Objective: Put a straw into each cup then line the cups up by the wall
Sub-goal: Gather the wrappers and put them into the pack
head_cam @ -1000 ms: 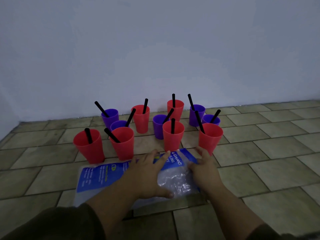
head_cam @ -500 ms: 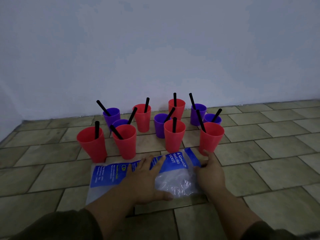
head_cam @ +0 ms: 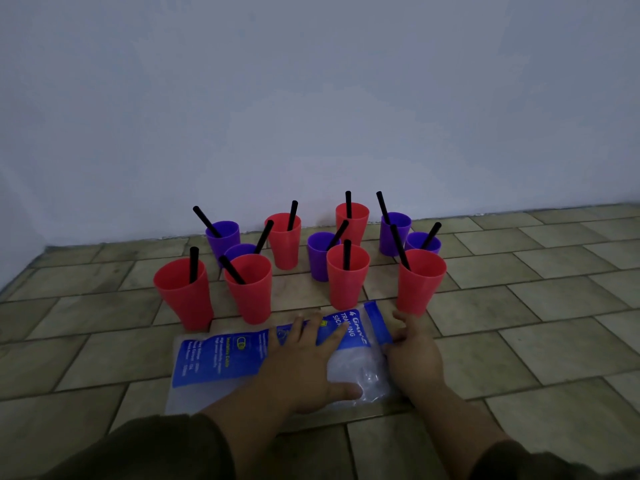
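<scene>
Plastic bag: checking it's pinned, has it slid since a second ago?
No: the plastic bag still ends between the front-centre red cup and front-right red cup.

Blue-and-clear plastic bag (head_cam: 221, 358) flat on tiled floor (head_cam: 519, 306); dark sleeves (head_cam: 156, 448) at bottom edge.

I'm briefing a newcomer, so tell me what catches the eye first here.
A cluster of red plastic cups and purple plastic cups stands on the tiled floor near the pale wall, each holding a black straw. Nearer the camera, a clear plastic bag with a blue label lies flat: the left hand rests open on it, the right hand touches its right edge.
</scene>
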